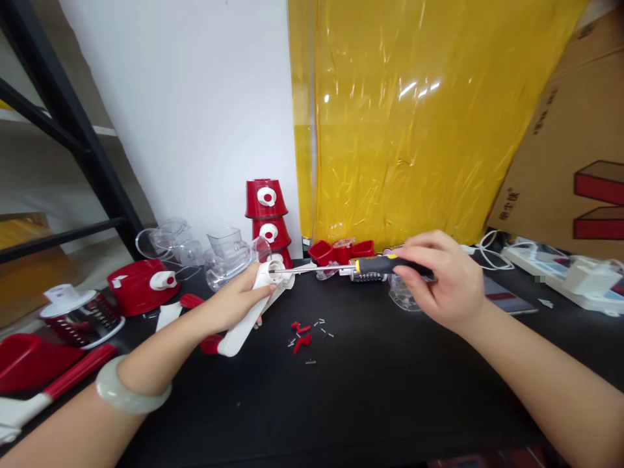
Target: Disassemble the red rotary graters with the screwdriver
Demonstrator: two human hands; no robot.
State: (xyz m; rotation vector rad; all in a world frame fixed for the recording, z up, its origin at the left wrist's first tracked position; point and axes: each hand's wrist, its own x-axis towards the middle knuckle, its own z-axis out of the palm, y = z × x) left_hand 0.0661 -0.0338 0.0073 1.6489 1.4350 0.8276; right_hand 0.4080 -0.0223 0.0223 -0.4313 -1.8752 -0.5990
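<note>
My left hand (238, 299) is closed around a white plastic handle part (246, 328) with a red end and a round opening that faces right. In my right hand (441, 279) is a screwdriver (377, 264) with a black and yellow grip, held level. Its long shaft points left and its tip is at the round opening of the handle part; whether it sits in a screw cannot be seen. On the black table (370, 396) below lie small red plastic pieces (302, 341), several small screws (327, 332) and a small metal pin (311, 362).
Red cone-shaped bases (267, 201) are stacked at the back. Clear plastic parts (227, 257), a red base (141, 286) and a grater drum (80, 318) stand on the left. Red cups (322, 252) lie behind the screwdriver. A power strip (560, 276) and a cardboard box (560, 143) are on the right.
</note>
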